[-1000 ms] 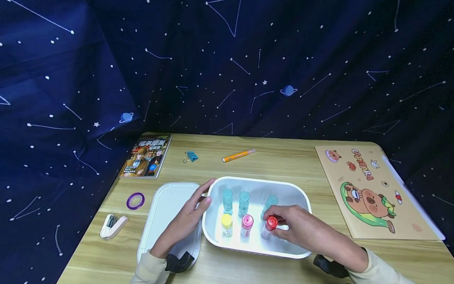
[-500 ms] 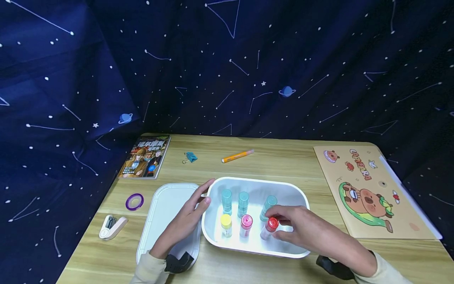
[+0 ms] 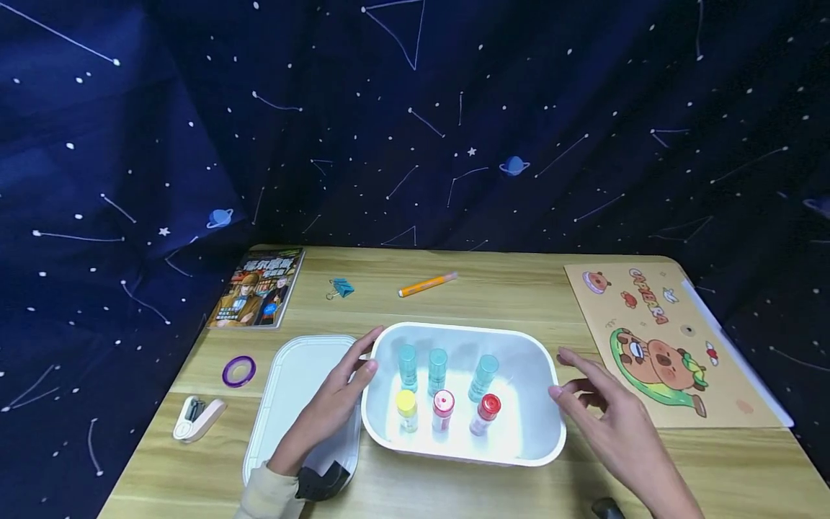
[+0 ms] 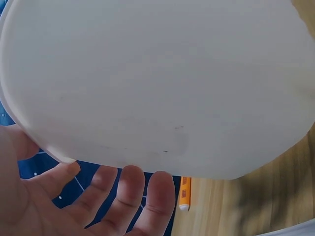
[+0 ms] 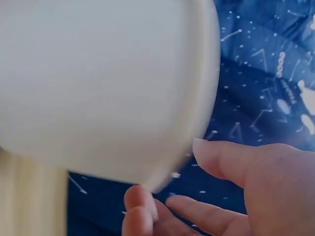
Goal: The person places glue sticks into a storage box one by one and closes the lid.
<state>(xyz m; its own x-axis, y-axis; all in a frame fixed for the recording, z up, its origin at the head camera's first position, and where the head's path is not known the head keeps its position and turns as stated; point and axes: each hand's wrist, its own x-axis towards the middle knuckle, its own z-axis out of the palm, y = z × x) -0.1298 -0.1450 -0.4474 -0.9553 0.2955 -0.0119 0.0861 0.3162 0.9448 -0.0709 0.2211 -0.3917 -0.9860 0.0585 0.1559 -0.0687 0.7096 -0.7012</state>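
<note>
A white rectangular bin (image 3: 463, 458) sits in the middle of the head view. Inside it are three translucent teal tubes (image 3: 437, 371) at the back. In front of them stand small clear bottles: a yellow-capped bottle (image 3: 407, 411), a pink-capped bottle (image 3: 442, 411) and a red-capped bottle (image 3: 485, 414). My left hand (image 3: 333, 396) rests against the bin's left end; in the left wrist view its fingertips (image 4: 160, 184) meet the outer wall. Thumb and fingers spread, my right hand (image 3: 606, 414) is at the bin's right end with nothing in it.
Left of the bin lies a white lid (image 3: 295, 393), partly under my left forearm. Further left are a purple tape roll (image 3: 239, 371) and a stapler (image 3: 197, 419). Behind lie a book (image 3: 256, 288), a blue binder clip (image 3: 340, 287) and an orange marker (image 3: 428, 284). A capybara folder (image 3: 668, 346) lies right.
My right hand has let go of the red-capped bottle and moved out of the bin to its right end. My left hand keeps its place at the left end.
</note>
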